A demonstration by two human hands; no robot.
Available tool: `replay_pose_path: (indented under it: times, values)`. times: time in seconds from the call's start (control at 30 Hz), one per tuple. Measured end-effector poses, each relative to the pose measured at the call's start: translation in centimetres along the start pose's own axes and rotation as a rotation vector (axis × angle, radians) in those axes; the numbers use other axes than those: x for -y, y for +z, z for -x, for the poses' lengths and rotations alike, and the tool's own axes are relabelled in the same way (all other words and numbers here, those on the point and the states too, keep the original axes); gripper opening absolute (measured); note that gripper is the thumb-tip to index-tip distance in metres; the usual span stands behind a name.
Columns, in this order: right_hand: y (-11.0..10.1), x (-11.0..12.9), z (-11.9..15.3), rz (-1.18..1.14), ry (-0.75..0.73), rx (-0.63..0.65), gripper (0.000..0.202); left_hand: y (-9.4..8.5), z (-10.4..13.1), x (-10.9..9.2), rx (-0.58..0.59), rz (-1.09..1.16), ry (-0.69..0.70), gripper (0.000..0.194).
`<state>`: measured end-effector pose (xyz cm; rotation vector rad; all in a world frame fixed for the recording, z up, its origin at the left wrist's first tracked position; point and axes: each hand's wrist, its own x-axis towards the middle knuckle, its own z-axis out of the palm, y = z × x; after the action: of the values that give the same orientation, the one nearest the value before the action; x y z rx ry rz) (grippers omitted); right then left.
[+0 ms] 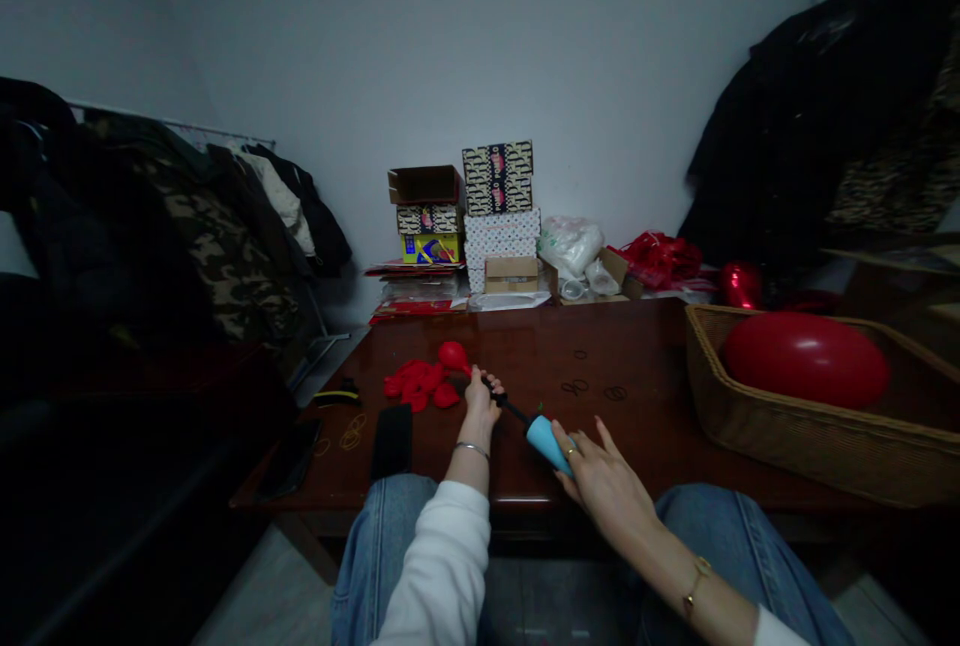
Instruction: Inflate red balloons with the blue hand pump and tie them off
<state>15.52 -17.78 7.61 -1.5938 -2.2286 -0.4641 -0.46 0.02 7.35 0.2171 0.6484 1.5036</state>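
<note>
My left hand (484,398) is closed around the black nozzle end of a hand pump, where the neck of a small, slightly filled red balloon (453,356) meets it. The pump's light blue barrel (549,444) slants down to the right, with a black rod between it and the nozzle end. Against the barrel's lower end lies my right hand (600,471), its palm and thumb around the blue part and some fingers stretched out. A pile of flat red balloons (417,384) rests on the table just left of my left hand.
On the brown table (480,471) lie a black phone (392,440), yellow rubber bands (352,432) and dark bands (615,393). A wicker basket (795,441) at the right holds a large red balloon (806,358). Stacked boxes (499,178) stand by the wall.
</note>
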Motion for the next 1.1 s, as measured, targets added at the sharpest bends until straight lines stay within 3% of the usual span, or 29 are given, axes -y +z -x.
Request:
replay_pose_path:
  times: [0.33, 0.57, 0.73, 0.87, 1.1]
  values:
    - [-0.7, -0.1, 0.0, 0.002, 0.016, 0.014, 0.047, 0.5, 0.4, 0.4, -0.012, 0.007, 0.002, 0.035]
    - [-0.4, 0.9, -2.5, 0.041, 0.02, 0.025, 0.046, 0.6, 1.0, 1.5, -0.016, -0.011, -0.02, 0.036]
    - [-0.3, 1.8, -4.0, 0.04, 0.039, 0.029, 0.047, 0.7, 1.0, 1.1, -0.015, -0.017, -0.032, 0.037]
    - [0.1, 2.0, -3.5, 0.026, 0.021, 0.006, 0.049, 0.2, 0.2, 0.1, -0.044, -0.03, -0.003, 0.038]
    - [0.0, 0.6, -0.7, 0.01, -0.003, -0.024, 0.05, 0.2, -0.7, -0.7, 0.014, -0.025, -0.006, 0.036]
